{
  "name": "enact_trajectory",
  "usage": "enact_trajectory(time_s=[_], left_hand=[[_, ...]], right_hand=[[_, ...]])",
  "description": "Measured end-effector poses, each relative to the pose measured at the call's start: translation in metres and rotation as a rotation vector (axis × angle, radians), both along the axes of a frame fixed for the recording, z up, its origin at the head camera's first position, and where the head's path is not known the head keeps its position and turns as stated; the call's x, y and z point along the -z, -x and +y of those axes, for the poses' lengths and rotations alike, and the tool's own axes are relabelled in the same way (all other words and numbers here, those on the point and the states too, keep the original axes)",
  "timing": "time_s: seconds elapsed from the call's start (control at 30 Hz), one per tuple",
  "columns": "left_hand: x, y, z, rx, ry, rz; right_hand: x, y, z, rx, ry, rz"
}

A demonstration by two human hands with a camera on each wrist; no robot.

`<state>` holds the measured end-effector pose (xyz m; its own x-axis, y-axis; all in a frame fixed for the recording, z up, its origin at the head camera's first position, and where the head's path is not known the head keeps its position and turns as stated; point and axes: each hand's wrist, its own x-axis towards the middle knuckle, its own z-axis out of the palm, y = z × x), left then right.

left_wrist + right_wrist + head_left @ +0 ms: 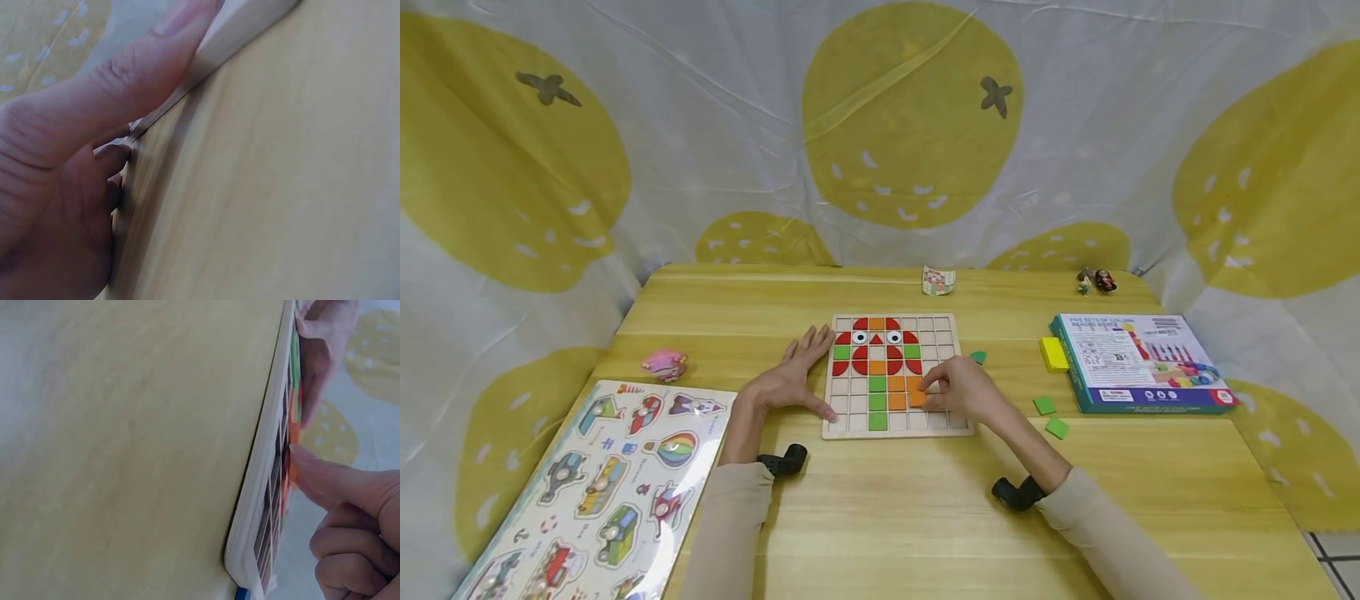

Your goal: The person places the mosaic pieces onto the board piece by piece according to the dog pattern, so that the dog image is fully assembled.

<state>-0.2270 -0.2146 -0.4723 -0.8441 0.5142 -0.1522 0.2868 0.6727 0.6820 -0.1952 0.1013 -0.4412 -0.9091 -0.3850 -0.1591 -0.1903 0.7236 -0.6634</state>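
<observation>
A wooden grid board [855, 423] lies mid-table, its upper cells filled with red, green, orange and white-eyed pieces that form a face. Below the face runs a column of green square tiles [877, 401], with orange tiles [897, 384] to its right. My left hand [790, 379] rests at the board's left edge, fingers spread; its thumb [150, 69] lies on the rim. Between thumb and curled fingers, my right hand [964, 387] pinches an orange square tile [293, 470] at the right side of the orange group. The fingertips partly hide that tile.
Loose green tiles [1044, 406], a dark green piece [978, 357] and yellow pieces [1054, 354] lie right of the board, near a boxed toy set [1142, 367]. On the left are a picture puzzle [625, 475] and pink figure [665, 364]. A small card [938, 281] and figurines [1103, 281] sit behind.
</observation>
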Motion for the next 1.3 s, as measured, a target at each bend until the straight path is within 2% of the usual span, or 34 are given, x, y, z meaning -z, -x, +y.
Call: enact_trajectory(time_s=[0.43, 0.7, 0.83, 1.07, 1.2, 1.3], left_hand=[[0.001, -0.002, 0.004, -0.008, 0.009, -0.005], [0.002, -0.003, 0.004, -0.005, 0.003, -0.010], [0.001, -0.001, 0.005, 0.010, -0.005, -0.003], [0.001, 0.000, 0.002, 0.003, -0.002, -0.025], [0.000, 0.000, -0.001, -0.009, 0.004, -0.030], [0.000, 0.001, 0.000, 0.003, 0.001, -0.029]], right_hand=[[0.004, -0.001, 0.002, -0.006, -0.035, -0.003], [0.009, 0.004, 0.004, -0.017, 0.047, -0.063], [0.007, 0.011, 0.019, -0.051, 0.097, -0.099], [0.003, 0.038, 0.078, 0.151, 0.052, -0.031], [0.009, 0.055, 0.092, 0.161, 0.049, -0.064], [0.012, 0.061, 0.094, 0.183, 0.026, -0.061]])
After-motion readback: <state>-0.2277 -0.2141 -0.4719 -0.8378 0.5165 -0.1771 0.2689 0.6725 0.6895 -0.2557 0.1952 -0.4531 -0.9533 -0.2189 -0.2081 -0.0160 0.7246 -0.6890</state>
